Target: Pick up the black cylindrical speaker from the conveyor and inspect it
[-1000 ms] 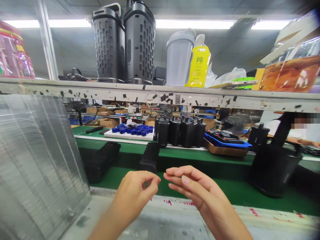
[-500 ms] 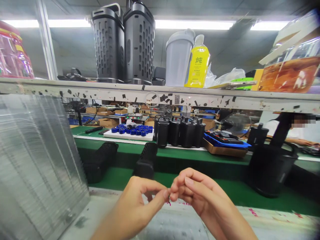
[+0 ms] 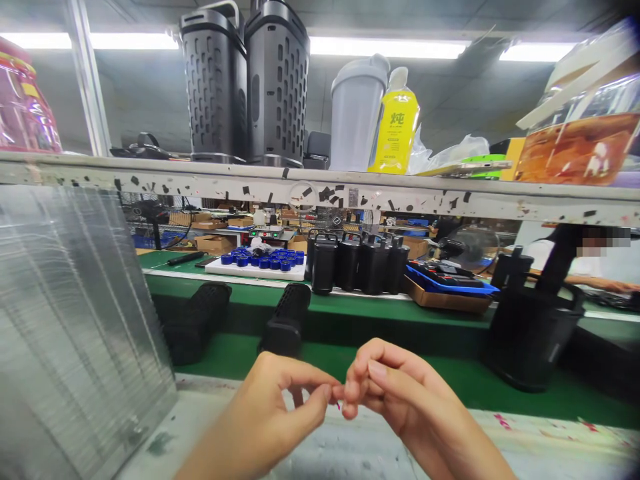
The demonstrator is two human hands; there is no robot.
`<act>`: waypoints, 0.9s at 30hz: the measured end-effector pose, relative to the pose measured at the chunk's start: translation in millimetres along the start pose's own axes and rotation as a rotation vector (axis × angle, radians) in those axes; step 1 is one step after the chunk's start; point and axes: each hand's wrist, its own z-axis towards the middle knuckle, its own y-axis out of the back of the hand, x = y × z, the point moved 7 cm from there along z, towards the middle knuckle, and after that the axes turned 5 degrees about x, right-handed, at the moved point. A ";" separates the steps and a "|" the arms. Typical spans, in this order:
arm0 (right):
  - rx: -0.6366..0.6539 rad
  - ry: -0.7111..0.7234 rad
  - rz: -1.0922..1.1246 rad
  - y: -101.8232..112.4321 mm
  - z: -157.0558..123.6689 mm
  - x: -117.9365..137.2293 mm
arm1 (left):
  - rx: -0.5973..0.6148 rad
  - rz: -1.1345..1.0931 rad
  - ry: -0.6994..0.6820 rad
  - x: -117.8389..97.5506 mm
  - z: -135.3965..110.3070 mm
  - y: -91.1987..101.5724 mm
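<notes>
Below the shelf (image 3: pixel 210 179), my head view shows the left hand (image 3: pixel 275 403) with thumb and forefinger drawn together, and the right hand (image 3: pixel 407 387) half curled, its fingertips touching or almost touching those of the left. I cannot tell whether anything small is pinched there. Nearest to them I see a black case (image 3: pixel 285 323), lying under the shelf on the green belt (image 3: pixel 323 357), just beyond the left hand; I cannot tell whether the two touch.

Farther back beneath the shelf, I make out a white tray (image 3: pixel 250 272) bearing many blue caps (image 3: pixel 265 263). Right of it, also below the shelf, a blue tray (image 3: pixel 460 288) loaded with black parts (image 3: pixel 445 272) sits on a cardboard box (image 3: pixel 445 301) whose inside is hidden from me.

On top of the shelf, toward its right end, a clear jar (image 3: pixel 607 100) holds amber liquid (image 3: pixel 555 157). Around the shelf's middle stand a yellow bottle (image 3: pixel 397 123) and a lidded grey cup (image 3: pixel 356 120), its contents hidden. At the shelf's left end I find a pink jar (image 3: pixel 23 107), its contents too unclear to name.
</notes>
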 end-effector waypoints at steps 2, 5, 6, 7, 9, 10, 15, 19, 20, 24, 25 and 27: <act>0.010 -0.003 -0.009 -1.6 -1.1 1.1 | 0.009 0.033 -0.057 -3.7 -1.5 -2.5; 0.017 -0.005 -0.008 -4.7 -1.5 0.6 | 0.016 0.110 -0.102 -4.7 -2.9 -6.2; 0.016 -0.003 -0.009 -5.8 -1.5 0.1 | 0.001 0.144 -0.111 -4.6 -3.0 -6.4; 0.015 -0.002 -0.010 -7.0 -1.4 -0.6 | -0.021 0.179 -0.122 -4.8 -3.1 -6.1; 0.011 -0.002 -0.010 -8.9 -1.6 -1.8 | -0.080 0.230 -0.165 -7.1 -3.1 -4.8; 0.009 -0.004 -0.011 -9.6 -1.8 -2.3 | -0.114 0.248 -0.190 -8.7 -3.3 -3.7; 0.014 -0.004 -0.034 -11.1 -2.5 -1.2 | -0.210 0.311 -0.262 -10.8 -3.1 -0.6; -0.096 0.021 -0.120 -3.3 -1.4 0.7 | -0.466 0.712 -0.422 -22.6 -13.4 7.3; -0.135 0.026 -0.136 -0.2 -1.3 0.9 | -0.513 0.785 -0.425 -23.8 -15.3 9.4; -0.154 0.025 -0.099 6.1 -0.4 -0.8 | -0.410 0.523 -0.243 -12.0 -10.4 20.7; -0.136 0.017 -0.076 6.4 -0.2 -1.8 | -0.380 0.431 -0.201 -9.4 -9.9 22.6; -0.105 0.003 -0.045 6.7 -0.2 -3.3 | -0.351 0.320 -0.161 -7.8 -10.6 24.8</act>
